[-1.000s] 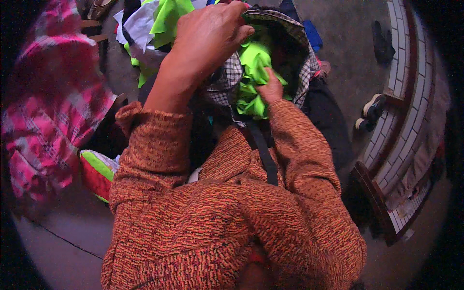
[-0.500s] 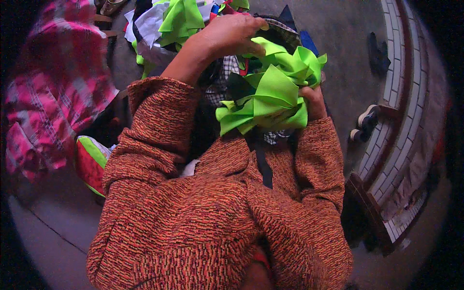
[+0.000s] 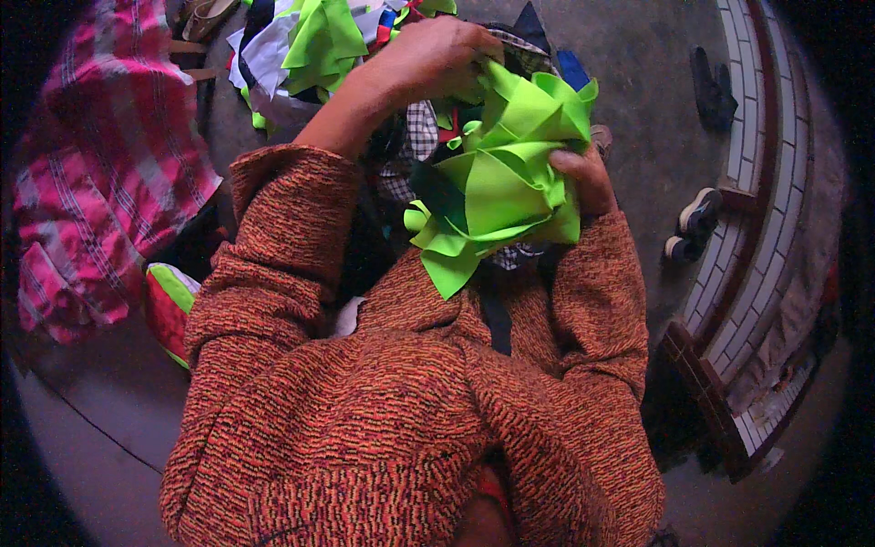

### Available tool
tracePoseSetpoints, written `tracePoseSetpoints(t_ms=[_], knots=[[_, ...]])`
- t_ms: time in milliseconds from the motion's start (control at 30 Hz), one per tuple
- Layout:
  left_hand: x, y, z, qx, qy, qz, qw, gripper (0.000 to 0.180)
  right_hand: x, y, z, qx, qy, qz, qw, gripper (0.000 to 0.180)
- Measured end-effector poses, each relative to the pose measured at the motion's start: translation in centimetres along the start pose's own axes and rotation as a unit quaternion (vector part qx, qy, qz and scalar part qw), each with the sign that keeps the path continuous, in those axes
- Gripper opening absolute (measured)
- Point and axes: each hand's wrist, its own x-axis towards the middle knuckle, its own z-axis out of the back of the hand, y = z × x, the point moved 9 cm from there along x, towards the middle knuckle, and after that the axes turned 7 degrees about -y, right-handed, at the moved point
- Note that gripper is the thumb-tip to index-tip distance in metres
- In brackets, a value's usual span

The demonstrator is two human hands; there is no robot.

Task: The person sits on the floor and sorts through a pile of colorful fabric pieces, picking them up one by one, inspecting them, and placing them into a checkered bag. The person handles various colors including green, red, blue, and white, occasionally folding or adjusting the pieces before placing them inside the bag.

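**Green fabric bundle [image 3: 515, 178] filling the space between two hands**

Grey floor [image 3: 643, 100] is stretching from the bundle to a tiled ledge [image 3: 734, 246] curving along the right; pink plaid cloth [image 3: 118, 173] is draping in soft folds along the left; the smooth, pointed-cornered bundle is hanging before the body; the right hand [image 3: 588, 178] is closing around its right side, thumb on top; the left hand [image 3: 437, 59] is curling at its upper edge, its grip too hidden to tell; a dark, pale-soled shoe [image 3: 700, 211] is lying beside the ledge.

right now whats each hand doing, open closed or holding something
Left hand: at the upper edge of the green cloth bundle; grip cannot be told.
Right hand: closed, holding the bundle's right side.
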Motion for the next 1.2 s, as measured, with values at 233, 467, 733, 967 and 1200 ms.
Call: tracePoseSetpoints(t_ms=[233,467,733,967,1200], knots=[[-0.4,1.8,0.8,0.088,0.038,0.069,0.993,0.027,3.1,-0.8,6.7,-0.478,-0.126,0.086,0.865,0.040],[0.4,-1.1,3.2,-0.017,-0.022,0.002,1.000,0.019,3.2,1.8,7.7,-0.431,-0.221,0.128,0.865,0.036],[0.1,1.5,1.6,-0.233,0.008,0.055,0.971,0.048,2.6,3.5,8.2,-0.232,-0.291,0.162,0.914,0.034],[-0.5,0.9,1.7,-0.189,-0.021,-0.032,0.981,0.028,2.6,3.8,6.0,0.024,-0.207,0.137,0.968,0.027],[-1.6,-1.8,2.9,-0.279,-0.042,-0.027,0.959,0.030,3.2,3.1,7.2,0.113,-0.187,0.136,0.966,0.027]])
